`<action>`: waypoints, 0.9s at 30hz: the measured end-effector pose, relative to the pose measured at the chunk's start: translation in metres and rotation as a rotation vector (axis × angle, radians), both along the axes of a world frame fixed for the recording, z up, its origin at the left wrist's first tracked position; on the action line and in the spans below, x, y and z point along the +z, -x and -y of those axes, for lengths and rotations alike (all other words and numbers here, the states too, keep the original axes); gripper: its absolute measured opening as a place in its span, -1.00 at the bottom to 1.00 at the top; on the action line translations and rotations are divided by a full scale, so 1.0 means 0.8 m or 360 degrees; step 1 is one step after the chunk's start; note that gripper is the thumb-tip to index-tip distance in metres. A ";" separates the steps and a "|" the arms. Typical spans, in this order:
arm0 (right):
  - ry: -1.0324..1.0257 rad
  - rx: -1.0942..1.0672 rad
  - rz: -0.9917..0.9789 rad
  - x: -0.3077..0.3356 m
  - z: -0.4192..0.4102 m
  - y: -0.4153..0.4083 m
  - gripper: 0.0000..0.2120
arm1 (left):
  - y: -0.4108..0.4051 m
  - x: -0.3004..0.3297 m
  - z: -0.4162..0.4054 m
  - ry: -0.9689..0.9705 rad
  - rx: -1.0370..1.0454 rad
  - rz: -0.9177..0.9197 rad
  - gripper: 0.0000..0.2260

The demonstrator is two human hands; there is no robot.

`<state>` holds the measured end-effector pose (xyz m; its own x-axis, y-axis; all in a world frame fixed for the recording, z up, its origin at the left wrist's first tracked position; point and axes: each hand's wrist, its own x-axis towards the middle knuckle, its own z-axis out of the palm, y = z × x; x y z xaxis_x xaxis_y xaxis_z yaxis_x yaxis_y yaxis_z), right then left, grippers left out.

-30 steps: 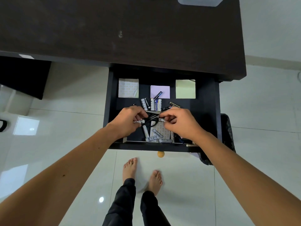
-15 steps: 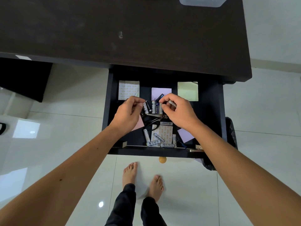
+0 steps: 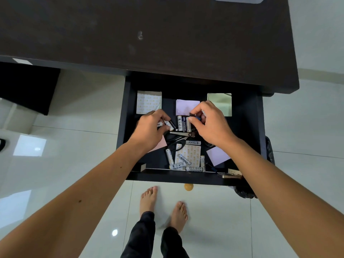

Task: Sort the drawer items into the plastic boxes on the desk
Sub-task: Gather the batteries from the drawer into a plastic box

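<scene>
Hands have shifted up the drawer (image 3: 128,127) since a second ago: back then both were down over the scissors (image 3: 178,136) in the middle, now they're working the upper row of batteries (image 3: 183,124). The left hand (image 3: 149,131) is curled shut around a couple of white batteries, you can see the ends poking out past its fingers. The right hand (image 3: 210,125) is pinching something small and dark-blue at its fingertips, looks like another battery, though I can't be sure.

So my read is they're collecting batteries first, handful by handful, and nothing from this grab has gone to a box yet. Plenty is left: a second bunch of batteries (image 3: 186,162) near the drawer front, the scissors, and sticky-note pads in purple (image 3: 186,107), green (image 3: 221,103) and patterned white (image 3: 148,102).

Hard-to-see stuff: only one plastic box (image 3: 238,0) shows, cut off at the top edge of the desk (image 3: 130,34), so no idea what's in it or where the others sit. The palms hide how many batteries each hand really has. There's a pinkish pad under the left wrist, mostly covered, and something brassy at the drawer's front right corner I can't identify.
</scene>
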<state>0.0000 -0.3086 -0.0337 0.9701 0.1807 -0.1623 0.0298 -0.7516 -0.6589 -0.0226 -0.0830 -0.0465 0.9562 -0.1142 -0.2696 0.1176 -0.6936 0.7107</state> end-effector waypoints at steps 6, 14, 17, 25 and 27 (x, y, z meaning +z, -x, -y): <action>-0.0210 -0.0211 -0.0178 0.028 0.032 0.009 -0.72 | -0.003 0.003 0.001 -0.0193 -0.0131 0.0051 -0.82; 0.0057 -0.0176 -0.0166 0.014 0.045 0.009 -0.85 | -0.005 0.012 0.005 -0.0444 -0.0330 0.0074 -0.72; 0.0113 -0.0152 -0.0176 0.004 0.045 0.010 -0.85 | -0.005 0.012 0.003 -0.0420 -0.0363 0.0066 -0.73; 0.0212 -0.0076 -0.0143 0.005 0.043 0.012 -0.86 | -0.006 0.011 0.004 -0.0358 -0.0366 0.0061 -0.77; 0.0293 0.0003 -0.0149 0.007 0.041 0.015 -0.86 | -0.005 0.011 0.003 -0.0238 -0.0261 0.0053 -0.81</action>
